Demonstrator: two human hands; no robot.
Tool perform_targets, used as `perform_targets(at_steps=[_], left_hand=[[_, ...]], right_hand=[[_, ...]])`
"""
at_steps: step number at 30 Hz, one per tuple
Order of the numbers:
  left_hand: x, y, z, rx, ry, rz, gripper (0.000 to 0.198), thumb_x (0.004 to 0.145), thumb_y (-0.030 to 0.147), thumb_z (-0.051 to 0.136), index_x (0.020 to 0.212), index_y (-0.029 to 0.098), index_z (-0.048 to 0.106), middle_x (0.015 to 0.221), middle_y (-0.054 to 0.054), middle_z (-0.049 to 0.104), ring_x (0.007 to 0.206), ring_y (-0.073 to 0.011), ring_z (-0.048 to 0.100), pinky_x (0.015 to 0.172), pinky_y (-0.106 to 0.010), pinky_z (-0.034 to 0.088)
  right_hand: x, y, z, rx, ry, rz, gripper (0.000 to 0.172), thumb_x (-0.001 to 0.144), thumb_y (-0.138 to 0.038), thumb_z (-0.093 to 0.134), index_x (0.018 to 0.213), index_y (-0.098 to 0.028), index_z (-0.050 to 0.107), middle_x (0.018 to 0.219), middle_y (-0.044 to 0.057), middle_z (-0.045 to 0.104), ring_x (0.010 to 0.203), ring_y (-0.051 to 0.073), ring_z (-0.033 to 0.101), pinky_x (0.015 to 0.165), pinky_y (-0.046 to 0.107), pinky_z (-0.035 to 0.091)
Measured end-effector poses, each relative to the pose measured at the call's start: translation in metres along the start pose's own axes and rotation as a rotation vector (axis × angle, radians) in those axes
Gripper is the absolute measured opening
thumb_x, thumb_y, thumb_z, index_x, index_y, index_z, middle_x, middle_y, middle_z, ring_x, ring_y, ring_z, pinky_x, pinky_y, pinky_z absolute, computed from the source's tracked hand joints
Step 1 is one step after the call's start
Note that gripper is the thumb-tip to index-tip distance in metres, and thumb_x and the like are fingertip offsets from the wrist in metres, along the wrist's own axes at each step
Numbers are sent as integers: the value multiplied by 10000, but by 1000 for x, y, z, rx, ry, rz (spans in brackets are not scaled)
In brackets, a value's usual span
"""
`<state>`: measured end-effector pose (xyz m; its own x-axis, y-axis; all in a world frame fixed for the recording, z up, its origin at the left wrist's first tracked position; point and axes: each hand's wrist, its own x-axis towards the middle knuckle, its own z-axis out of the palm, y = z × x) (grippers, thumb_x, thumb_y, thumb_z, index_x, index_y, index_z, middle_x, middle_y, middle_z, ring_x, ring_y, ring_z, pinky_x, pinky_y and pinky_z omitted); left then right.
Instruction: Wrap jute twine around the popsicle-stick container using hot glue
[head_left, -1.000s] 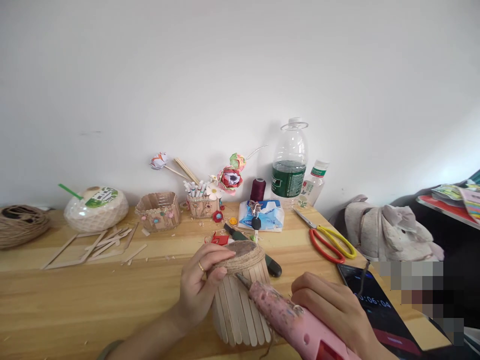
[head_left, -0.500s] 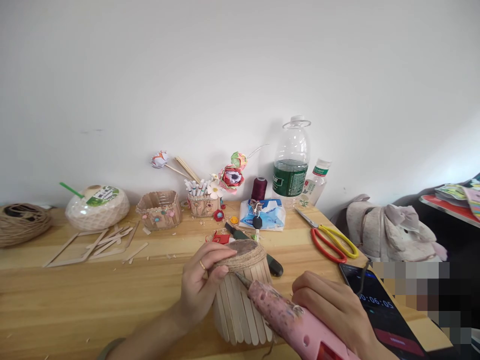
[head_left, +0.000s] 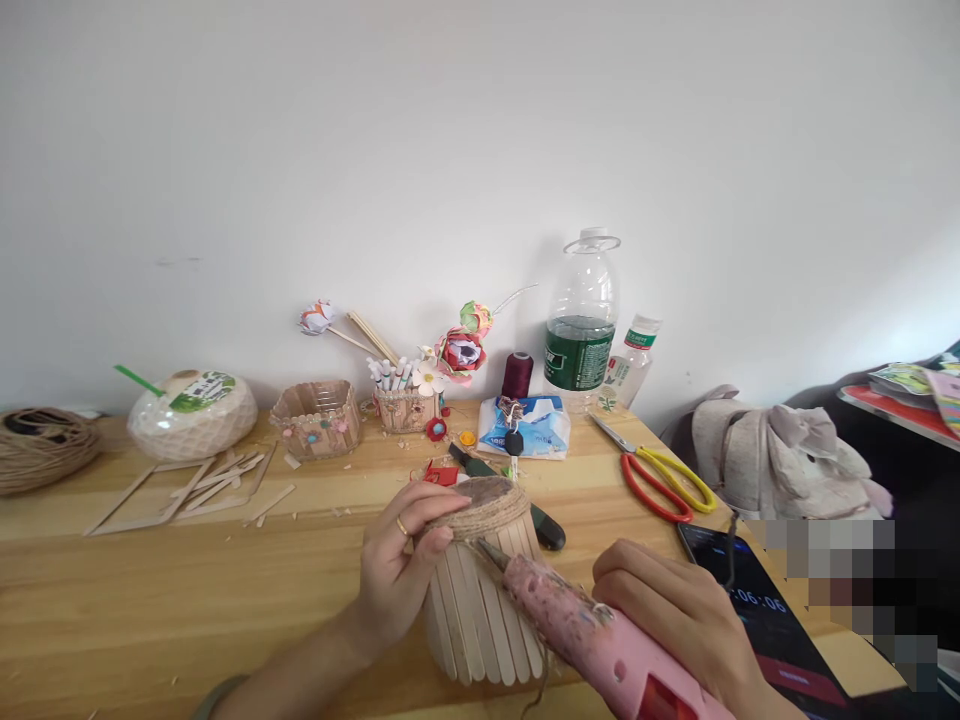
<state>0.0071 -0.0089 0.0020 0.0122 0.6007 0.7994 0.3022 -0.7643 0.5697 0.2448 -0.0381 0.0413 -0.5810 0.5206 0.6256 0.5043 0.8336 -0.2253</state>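
Observation:
A round container covered in upright craft sticks [head_left: 480,620] stands in front of me, slightly tilted. Twine [head_left: 495,513] is wound in several turns around its rim. My left hand [head_left: 405,560] grips that rim, thumb on the outer twine and fingers over the top. In my right hand [head_left: 667,610] is a pink hot glue gun [head_left: 577,620], its metal nozzle touching or very near the lower edge of the twine. A loose twine end hangs by the container's lower right side. A dark-handled tool [head_left: 549,528] lies partly hidden behind the container.
Scissors [head_left: 664,485] and a phone [head_left: 757,600] lie at right. Behind are a tissue pack [head_left: 525,428], a thread spool [head_left: 517,376], a large bottle [head_left: 581,340] and a decorated stick basket [head_left: 319,425]. Loose craft sticks [head_left: 210,485] and a twine ball [head_left: 45,450] are left.
The glue gun's nozzle has shifted slightly right along the underside of the twine, with my right hand moving along. My left hand keeps its hold on the rim.

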Motion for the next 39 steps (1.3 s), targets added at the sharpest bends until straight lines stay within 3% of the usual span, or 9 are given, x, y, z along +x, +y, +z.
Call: perform_targets(at_steps=[7,13,24,32,39], left_hand=[[1,0,1,-5,5,1,221,911,277,489,942,182,687,862,-57,687,812,-173,639,740,-266,501],[-1,-2,0,7,11,-17,220,905,258,484,928,184,690,855,-65,690,806,-190,639,744,-294,498],[0,-2,0,43,32,-16,238,908,256,470,904,187,698,845,-63,700,797,-191,650,715,-283,518],[-1,-3,0,65,39,-29,245,906,255,463,889,183,697,841,-65,702,803,-198,654,714,-295,530],[-3,-6,-1,68,39,-30,248,913,250,454,908,191,696,858,-57,698,816,-192,647,739,-295,525]], right_hand=[[-1,5,-4,-37,-8,-44,281,934,-134,276,727,-179,459,637,13,502,513,108,459,463,238,316],[-3,5,-4,-24,19,-36,263,920,-200,319,694,-185,452,602,8,474,490,111,447,436,240,300],[-2,7,-6,-34,56,-31,198,858,-95,356,704,-202,421,598,-6,469,484,104,438,436,236,295],[-6,13,-9,-105,41,-30,134,793,-105,398,706,-203,428,594,-11,449,481,107,407,442,235,283],[-5,13,-7,-128,119,-18,164,820,-170,354,666,-210,393,561,-19,410,456,104,355,427,243,243]])
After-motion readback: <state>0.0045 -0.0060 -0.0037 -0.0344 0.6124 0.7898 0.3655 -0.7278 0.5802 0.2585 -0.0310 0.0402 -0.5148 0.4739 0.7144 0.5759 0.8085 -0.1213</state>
